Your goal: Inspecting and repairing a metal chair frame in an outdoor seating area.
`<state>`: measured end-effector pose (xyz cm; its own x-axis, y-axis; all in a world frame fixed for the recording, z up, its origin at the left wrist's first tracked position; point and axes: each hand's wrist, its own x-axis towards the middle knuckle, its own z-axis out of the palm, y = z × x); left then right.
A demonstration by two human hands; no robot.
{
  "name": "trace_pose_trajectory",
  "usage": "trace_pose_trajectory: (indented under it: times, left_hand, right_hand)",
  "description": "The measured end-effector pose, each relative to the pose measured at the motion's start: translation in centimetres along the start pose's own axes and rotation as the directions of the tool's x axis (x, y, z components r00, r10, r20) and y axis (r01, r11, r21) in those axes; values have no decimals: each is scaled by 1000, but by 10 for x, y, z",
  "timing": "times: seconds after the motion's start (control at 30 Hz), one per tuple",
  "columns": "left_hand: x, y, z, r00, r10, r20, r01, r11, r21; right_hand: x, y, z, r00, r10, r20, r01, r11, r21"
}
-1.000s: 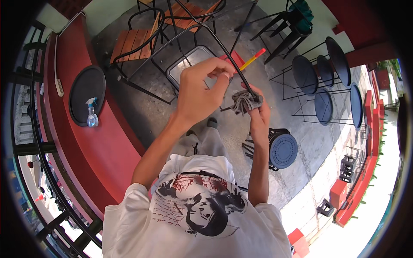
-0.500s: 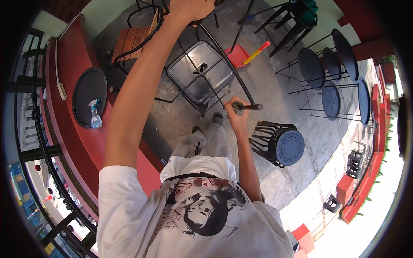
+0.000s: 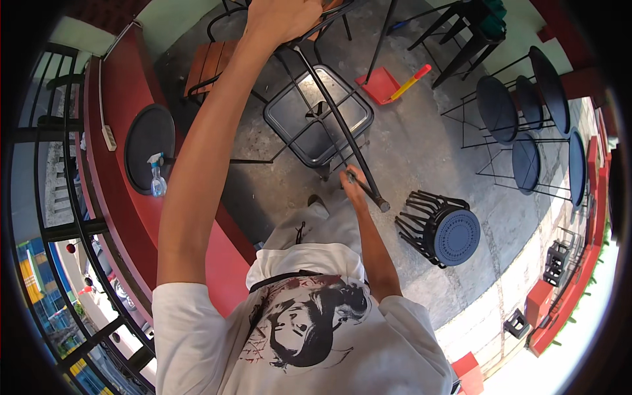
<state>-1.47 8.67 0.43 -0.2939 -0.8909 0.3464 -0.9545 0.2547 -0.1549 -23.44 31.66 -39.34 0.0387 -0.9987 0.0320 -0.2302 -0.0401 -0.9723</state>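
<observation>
My left hand (image 3: 284, 18) is raised to the top edge of the view and closed around the black metal frame of a piece of furniture. From it a long black metal leg (image 3: 336, 122) slants down to a foot near my knees. My right hand (image 3: 354, 185) is wrapped around this leg just above its foot. I cannot tell whether a cloth is in that hand. Below the frame a square black metal top (image 3: 309, 141) sits on the concrete floor.
A red counter (image 3: 118, 217) curves along my left, bearing a round black tray (image 3: 146, 131) and a spray bottle (image 3: 157, 182). A stack of blue stools (image 3: 442, 232) stands at my right. A red dustpan (image 3: 380, 85), a wooden-slat chair (image 3: 209, 62) and tall bar stools (image 3: 520, 112) stand beyond.
My left hand has gone up to the top of the view with the frame. My right hand, which held a bunched grey cloth on the leg, has slid down to the leg's foot.
</observation>
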Motion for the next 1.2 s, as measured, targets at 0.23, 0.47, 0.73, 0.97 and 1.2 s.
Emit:
trace_pose_trajectory:
  times: [0.23, 0.47, 0.73, 0.97, 1.2]
  left_hand:
    - [0, -13, 5, 930, -321, 177, 357, 905, -232]
    - [-7, -9, 10, 940, -339, 28, 323, 865, -384]
    - [-21, -14, 8, 840, -540, -52, 508, 817, -275]
    - [-4, 17, -25, 763, -638, 99, 633, 708, -313]
    - [-10, 18, -12, 704, -710, -23, 646, 653, -396]
  right_hand:
    - [-1, -48, -43, 944, 5, 329, -45, 993, 112]
    - [10, -20, -96, 728, 437, 528, -638, 713, 290]
    - [28, 79, -88, 391, 759, 520, -920, 345, 188]
    - [47, 52, -57, 267, 417, 869, -671, 728, -143]
    - [119, 46, -108, 267, 493, 828, -430, 830, -355]
